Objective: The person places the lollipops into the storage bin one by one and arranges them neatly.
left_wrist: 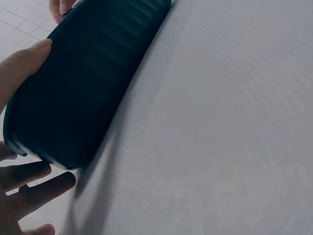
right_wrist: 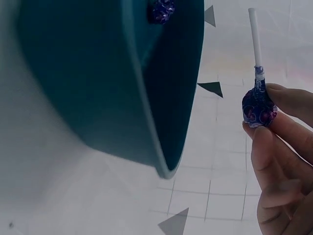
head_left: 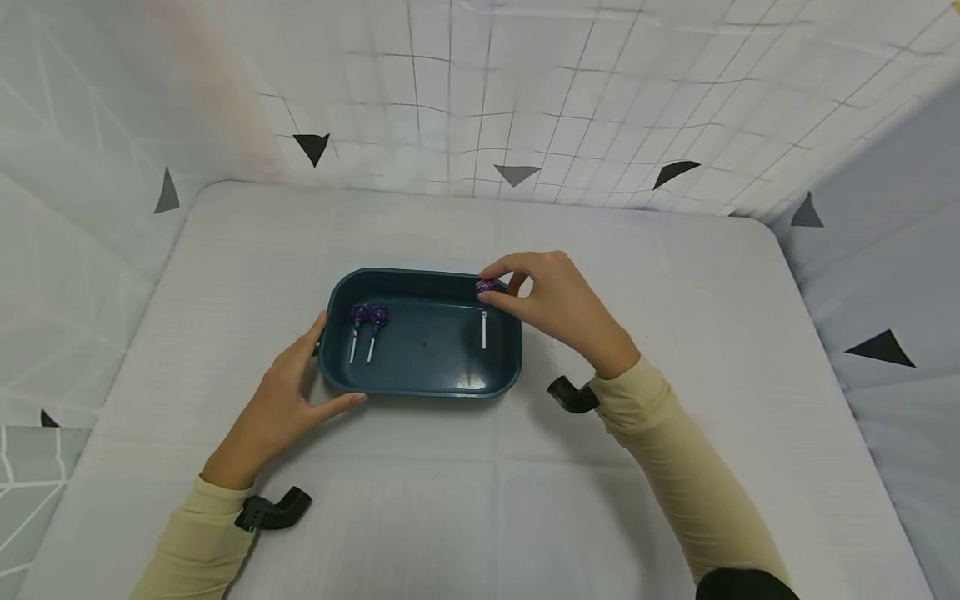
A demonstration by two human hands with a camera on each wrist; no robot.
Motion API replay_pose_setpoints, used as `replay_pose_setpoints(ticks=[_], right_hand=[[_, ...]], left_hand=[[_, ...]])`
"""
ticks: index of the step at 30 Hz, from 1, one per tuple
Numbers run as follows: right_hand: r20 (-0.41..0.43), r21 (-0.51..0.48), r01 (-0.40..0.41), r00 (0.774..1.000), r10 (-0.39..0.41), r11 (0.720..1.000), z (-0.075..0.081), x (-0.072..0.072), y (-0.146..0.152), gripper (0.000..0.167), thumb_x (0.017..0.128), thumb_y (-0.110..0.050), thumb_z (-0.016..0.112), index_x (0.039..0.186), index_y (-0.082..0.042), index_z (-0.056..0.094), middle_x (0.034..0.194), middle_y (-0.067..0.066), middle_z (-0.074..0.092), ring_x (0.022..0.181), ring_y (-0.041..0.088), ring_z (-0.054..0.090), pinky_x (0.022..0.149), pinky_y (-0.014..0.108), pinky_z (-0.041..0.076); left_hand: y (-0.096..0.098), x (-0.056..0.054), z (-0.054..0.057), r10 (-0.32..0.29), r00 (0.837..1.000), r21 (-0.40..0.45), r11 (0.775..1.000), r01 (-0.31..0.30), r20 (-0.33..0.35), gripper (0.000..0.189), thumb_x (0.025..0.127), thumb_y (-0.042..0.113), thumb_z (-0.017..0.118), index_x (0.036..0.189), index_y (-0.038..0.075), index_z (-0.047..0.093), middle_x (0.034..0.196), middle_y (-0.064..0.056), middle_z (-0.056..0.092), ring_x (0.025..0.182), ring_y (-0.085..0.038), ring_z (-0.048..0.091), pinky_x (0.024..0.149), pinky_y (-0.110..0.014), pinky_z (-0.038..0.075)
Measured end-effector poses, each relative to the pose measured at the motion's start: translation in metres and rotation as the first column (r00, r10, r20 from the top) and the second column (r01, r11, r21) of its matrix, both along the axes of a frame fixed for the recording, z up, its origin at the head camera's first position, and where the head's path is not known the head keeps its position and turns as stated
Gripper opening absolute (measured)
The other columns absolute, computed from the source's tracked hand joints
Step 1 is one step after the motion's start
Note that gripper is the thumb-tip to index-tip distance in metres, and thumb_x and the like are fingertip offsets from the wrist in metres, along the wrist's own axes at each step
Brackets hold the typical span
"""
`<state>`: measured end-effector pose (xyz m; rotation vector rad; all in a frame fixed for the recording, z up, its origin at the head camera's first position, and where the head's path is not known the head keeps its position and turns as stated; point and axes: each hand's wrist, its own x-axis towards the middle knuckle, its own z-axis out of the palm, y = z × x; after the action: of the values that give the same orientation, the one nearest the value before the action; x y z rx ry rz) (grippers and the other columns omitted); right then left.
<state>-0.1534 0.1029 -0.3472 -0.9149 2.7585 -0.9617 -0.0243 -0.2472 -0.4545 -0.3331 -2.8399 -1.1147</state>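
A dark teal plastic tray [head_left: 425, 387] stands on the table, its long side running left to right. Two lollipops in purple wrappers, one the left lollipop [head_left: 359, 314] and one the right lollipop [head_left: 378, 317], lie inside at its left end, white sticks toward me. My left hand [head_left: 281, 400] rests at the tray's near left corner, thumb at the front rim and fingers spread along the left end. Over the tray's right end, my right hand [head_left: 558, 300] pinches a third purple lollipop [right_wrist: 259, 107] by its wrapped head between thumb and fingers, white stick pointing toward me.
A white cloth covers the table [head_left: 420, 517]. Behind it hangs a white backdrop [head_left: 450, 92] with grid lines and dark triangles. Black wrist mounts, a left mount [head_left: 273, 510] and a right mount [head_left: 573, 395], stick out from the sleeves.
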Motion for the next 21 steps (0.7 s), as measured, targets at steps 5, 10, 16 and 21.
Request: replay_pose_setpoints(ticks=[5,10,16,21], right_hand=[[-0.001,0.009,-0.021,1.0,0.021,1.0,0.003,-0.003,-0.009,0.023,0.093,-0.028,0.079,0.114,-0.018,0.08,0.107,-0.006,0.079,0.083,0.008,0.067,0.061,0.027,0.048],[0.015,0.004,-0.042,0.999,0.042,0.999,0.006,-0.004,-0.018,0.023,0.093,-0.027,0.08,0.114,-0.017,0.08,0.107,-0.004,0.08,0.083,0.01,0.068,0.061,0.028,0.047],[0.015,0.02,-0.074,0.997,0.074,0.997,0.006,-0.008,-0.031,0.023,0.094,-0.028,0.078,0.114,-0.017,0.08,0.106,-0.003,0.079,0.085,0.012,0.069,0.063,0.029,0.047],[-0.015,0.012,-0.105,0.994,0.105,0.994,0.006,-0.011,-0.042,0.022,0.094,-0.027,0.078,0.113,-0.015,0.08,0.106,-0.002,0.08,0.085,0.012,0.07,0.065,0.028,0.049]], left_hand=[[-0.001,-0.001,-0.002,-0.002,1.0,0.012,1.0,0.002,0.007,0.123,0.076,0.035,0.094,0.168,0.017,0.014,0.17,-0.014,0.028,0.153,-0.044,0.034,0.116,-0.07,0.035],[-0.002,-0.001,-0.003,-0.005,1.0,0.013,1.0,0.005,-0.001,0.123,0.076,0.035,0.094,0.167,0.016,0.014,0.17,-0.013,0.029,0.152,-0.044,0.035,0.116,-0.07,0.035],[-0.002,-0.001,-0.002,0.001,1.0,0.01,1.0,-0.001,0.003,0.122,0.076,0.036,0.093,0.167,0.016,0.015,0.17,-0.013,0.029,0.153,-0.044,0.034,0.116,-0.07,0.035],[-0.002,-0.001,-0.002,0.0,1.0,0.007,1.0,0.0,0.004,0.123,0.076,0.036,0.093,0.167,0.015,0.015,0.17,-0.014,0.029,0.152,-0.044,0.035,0.116,-0.07,0.035]])
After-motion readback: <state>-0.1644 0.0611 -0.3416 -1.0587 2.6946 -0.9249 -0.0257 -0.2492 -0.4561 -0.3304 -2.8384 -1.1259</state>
